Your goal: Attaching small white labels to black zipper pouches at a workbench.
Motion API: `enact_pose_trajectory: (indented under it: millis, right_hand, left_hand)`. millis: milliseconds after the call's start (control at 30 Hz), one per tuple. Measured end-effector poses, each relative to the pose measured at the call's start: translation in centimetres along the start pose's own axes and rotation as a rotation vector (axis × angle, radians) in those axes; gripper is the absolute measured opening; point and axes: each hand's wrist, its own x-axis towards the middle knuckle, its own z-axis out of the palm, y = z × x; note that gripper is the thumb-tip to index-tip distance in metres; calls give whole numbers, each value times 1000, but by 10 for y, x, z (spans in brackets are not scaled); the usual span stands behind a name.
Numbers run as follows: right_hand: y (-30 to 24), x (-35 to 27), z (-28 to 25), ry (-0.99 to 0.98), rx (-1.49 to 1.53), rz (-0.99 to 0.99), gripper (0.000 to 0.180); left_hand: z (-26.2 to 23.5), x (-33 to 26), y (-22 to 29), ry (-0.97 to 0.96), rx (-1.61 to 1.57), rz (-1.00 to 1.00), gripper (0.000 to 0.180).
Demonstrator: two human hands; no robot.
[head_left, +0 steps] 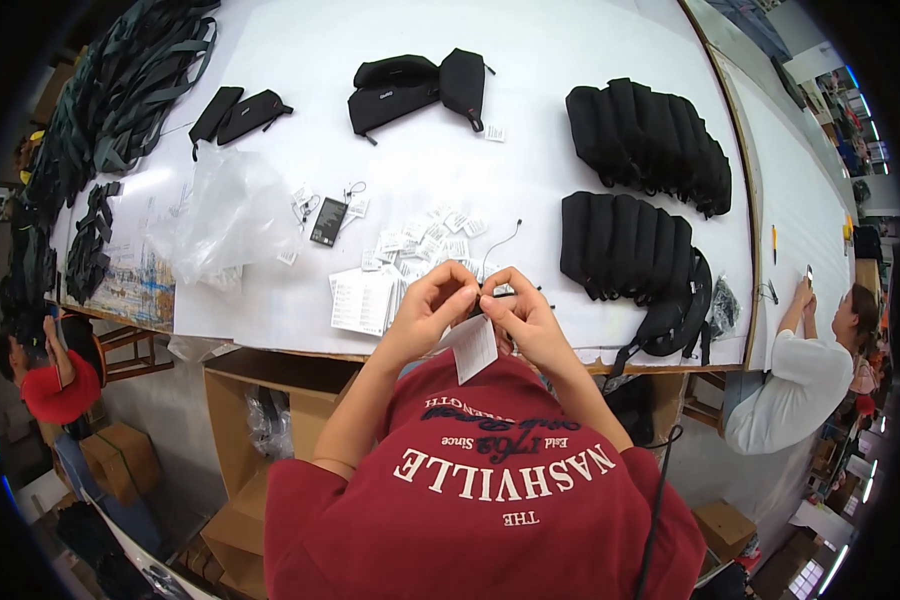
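Note:
My left hand (435,303) and my right hand (523,310) meet just above the near edge of the white table (590,40). Both pinch the top of a white paper tag (475,348) that hangs down between them, with a thin black cord at the fingertips. Just beyond my hands lie a stack of white tag sheets (365,298) and a scatter of small white tags (425,238). A loose black cord (501,243) lies next to them.
Two rows of black bags (650,135) (625,245) stand at the right. Black pouches (415,88) (240,113) lie farther back, a clear plastic bag (225,215) and dark straps (120,90) at the left. Cardboard boxes (260,400) sit under the table. Other people work at the right (805,375) and left (55,385).

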Motion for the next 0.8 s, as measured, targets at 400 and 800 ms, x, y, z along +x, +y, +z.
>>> enact_pose_trajectory:
  millis: [400,800]
  right_hand:
    - [-13,28,-44,71,212,122,11]
    - [3,8,-58,81,-91,104,12]
  left_hand:
    - [-88,257,-124,514,88,-177,42]
    - [-39,187,-88,588,973,504,19]
